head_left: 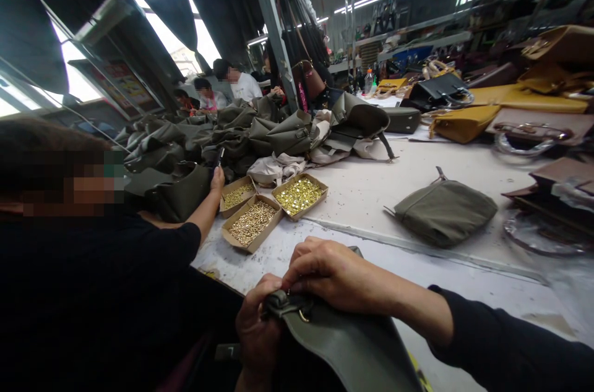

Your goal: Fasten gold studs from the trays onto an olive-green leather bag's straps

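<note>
I hold an olive-green leather bag (343, 342) against the near edge of the white table (371, 194). My left hand (255, 327) grips the bag's top edge from the left. My right hand (331, 274) is closed over the same edge, fingertips pinching at a strap with a small brass fitting (304, 316). Three shallow cardboard trays of small brass hardware (253, 222) (299, 195) (237, 195) sit on the table just beyond my hands.
A co-worker in black sits close at my left, one hand (216, 178) on a green bag near the trays. A finished green bag (443, 209) lies to the right. A heap of green bags (241, 132) fills the middle; tan and yellow bags (464, 122) are stacked far right.
</note>
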`<act>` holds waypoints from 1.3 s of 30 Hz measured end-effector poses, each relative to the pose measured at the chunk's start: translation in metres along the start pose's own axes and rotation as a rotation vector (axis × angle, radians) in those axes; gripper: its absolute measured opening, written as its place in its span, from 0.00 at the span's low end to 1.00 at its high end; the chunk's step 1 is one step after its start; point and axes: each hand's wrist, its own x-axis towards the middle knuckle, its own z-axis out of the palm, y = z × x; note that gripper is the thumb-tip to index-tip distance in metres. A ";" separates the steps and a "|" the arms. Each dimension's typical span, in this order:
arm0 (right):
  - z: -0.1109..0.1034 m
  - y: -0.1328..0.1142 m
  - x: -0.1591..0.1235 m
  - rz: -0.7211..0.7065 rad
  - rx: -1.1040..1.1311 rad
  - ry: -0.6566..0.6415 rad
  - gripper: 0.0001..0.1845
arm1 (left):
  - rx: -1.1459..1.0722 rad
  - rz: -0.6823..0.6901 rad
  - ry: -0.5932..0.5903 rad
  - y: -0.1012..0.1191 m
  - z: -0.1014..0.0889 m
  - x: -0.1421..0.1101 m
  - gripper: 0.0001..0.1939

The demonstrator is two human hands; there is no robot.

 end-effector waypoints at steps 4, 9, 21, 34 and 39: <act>0.002 0.003 -0.001 0.021 0.075 0.044 0.06 | 0.011 -0.066 0.059 -0.001 -0.001 -0.005 0.13; 0.002 0.007 -0.001 0.080 0.194 0.037 0.06 | -0.013 -0.063 0.039 -0.002 0.000 -0.007 0.14; -0.011 -0.006 -0.001 -0.095 -0.097 -0.090 0.02 | 0.110 0.032 0.059 0.002 0.000 -0.008 0.16; -0.001 -0.014 0.003 -0.042 -0.165 -0.104 0.07 | 0.029 -0.068 0.111 -0.003 0.000 -0.016 0.13; -0.002 -0.008 0.003 -0.007 -0.038 -0.155 0.06 | -0.001 -0.103 0.109 -0.004 -0.002 -0.021 0.15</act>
